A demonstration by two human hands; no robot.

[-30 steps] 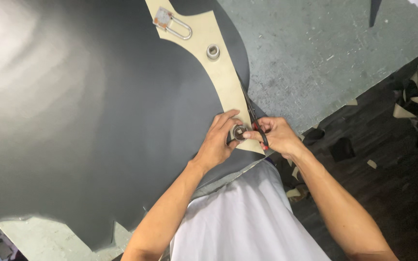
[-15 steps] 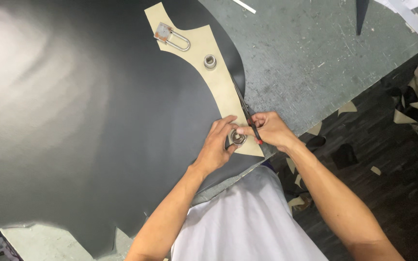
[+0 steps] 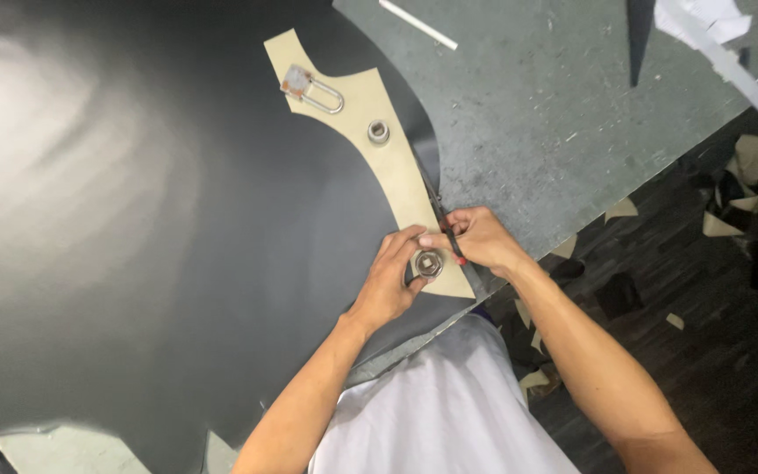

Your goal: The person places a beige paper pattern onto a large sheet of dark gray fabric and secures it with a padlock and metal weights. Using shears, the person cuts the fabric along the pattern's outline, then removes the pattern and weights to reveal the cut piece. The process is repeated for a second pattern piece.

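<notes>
Left hand: I see my left hand lying on the lower end of the tan template, fingers spread a little and pressed flat, curled round the lower metal weight and touching it.
Right hand: My right hand sits at the template's right edge, just beside the left; the fingers are pinched together on a thin cutting tool with a dark shaft and a speck of red on it.
Cutting tool: I can make out only a short piece of it between the fingers; its tip meets the template's edge, but I cannot tell what kind of blade it has.
Tan template: A long curved card piece lying flat on the black sheet, running from upper left down to my hands.
Weights: A second round metal weight stands midway up the template, and a metal loop with a small block lies near its top end.
Black sheet: It covers most of the grey worktable, its cut edge following the template's right side.
Table top: A white stick lies at the far edge, well apart from my hands.
Floor: Tan and black offcuts are scattered on the dark floor to my right.
</notes>
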